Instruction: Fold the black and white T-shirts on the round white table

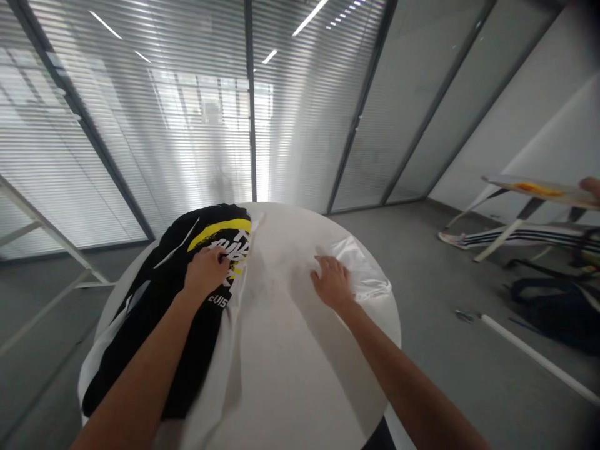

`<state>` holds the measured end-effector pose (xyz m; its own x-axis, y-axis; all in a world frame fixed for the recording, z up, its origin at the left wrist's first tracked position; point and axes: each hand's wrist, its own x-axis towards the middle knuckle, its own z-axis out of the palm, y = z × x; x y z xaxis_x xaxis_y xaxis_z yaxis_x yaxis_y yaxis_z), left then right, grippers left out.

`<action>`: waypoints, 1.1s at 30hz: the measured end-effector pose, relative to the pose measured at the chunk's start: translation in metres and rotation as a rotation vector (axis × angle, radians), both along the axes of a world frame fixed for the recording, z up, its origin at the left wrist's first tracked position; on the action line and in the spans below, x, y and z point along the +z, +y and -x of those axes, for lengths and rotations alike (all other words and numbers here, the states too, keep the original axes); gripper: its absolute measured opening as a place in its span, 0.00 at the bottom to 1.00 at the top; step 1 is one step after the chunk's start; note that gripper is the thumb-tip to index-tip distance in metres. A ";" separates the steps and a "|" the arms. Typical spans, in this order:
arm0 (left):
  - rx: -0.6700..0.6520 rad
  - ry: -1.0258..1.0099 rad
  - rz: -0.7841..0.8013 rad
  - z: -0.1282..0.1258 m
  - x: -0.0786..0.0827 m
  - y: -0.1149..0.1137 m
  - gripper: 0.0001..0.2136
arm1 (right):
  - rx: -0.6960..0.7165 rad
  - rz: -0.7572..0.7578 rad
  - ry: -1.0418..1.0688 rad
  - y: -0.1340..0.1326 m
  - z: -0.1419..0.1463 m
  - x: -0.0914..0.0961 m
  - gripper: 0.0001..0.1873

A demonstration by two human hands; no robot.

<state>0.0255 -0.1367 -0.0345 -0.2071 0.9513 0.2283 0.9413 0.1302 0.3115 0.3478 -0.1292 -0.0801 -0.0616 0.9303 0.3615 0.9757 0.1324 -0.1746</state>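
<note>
Rests left hand point(206, 272), fingers bent, on a black cloth garment point(162, 294) with a yellow-and-white print point(220, 231), spread on the left of a round white table point(279, 350) — cannot tell whether gripping. Reads white "UIS" point(219, 302) low down, cannot decipher the rest — holds right hand point(332, 282) loosely spread by shiny white fabric point(368, 275)

Black garment point(157, 294), yellow-and-white print point(224, 230)

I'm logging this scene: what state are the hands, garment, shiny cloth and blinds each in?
Black garment: lying printed side up.
Shiny white cloth: rumpled.
Left hand: curled, on the garment; grip unclear.
Right hand: open, at the shiny cloth's edge.
Blinds: lowered.
</note>
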 end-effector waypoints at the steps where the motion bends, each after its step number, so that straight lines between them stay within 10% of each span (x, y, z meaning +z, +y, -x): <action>1: 0.104 0.037 0.002 0.010 0.002 -0.007 0.19 | 0.040 0.026 -0.007 -0.006 0.010 -0.003 0.24; 5: 0.420 0.119 0.133 0.056 -0.003 -0.032 0.27 | 0.130 0.081 -0.081 -0.023 0.038 -0.015 0.25; 10: 0.303 0.068 0.331 0.088 -0.023 -0.038 0.26 | 0.144 0.087 -0.097 -0.024 0.037 -0.018 0.25; 17: 0.145 0.085 0.237 0.072 -0.014 -0.035 0.21 | 0.150 0.043 -0.081 -0.024 0.035 -0.019 0.25; 26: 0.341 0.155 0.252 0.062 -0.013 -0.042 0.29 | 0.146 0.058 -0.080 -0.023 0.034 -0.018 0.24; 33: 0.044 0.130 0.063 0.043 -0.012 -0.038 0.22 | 0.137 0.103 -0.093 -0.023 0.035 -0.017 0.25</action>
<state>-0.0178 -0.1743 -0.0470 -0.2215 0.9553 0.1957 0.9662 0.1878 0.1767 0.3126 -0.1524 -0.0969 -0.2188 0.9428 0.2515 0.9623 0.2511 -0.1042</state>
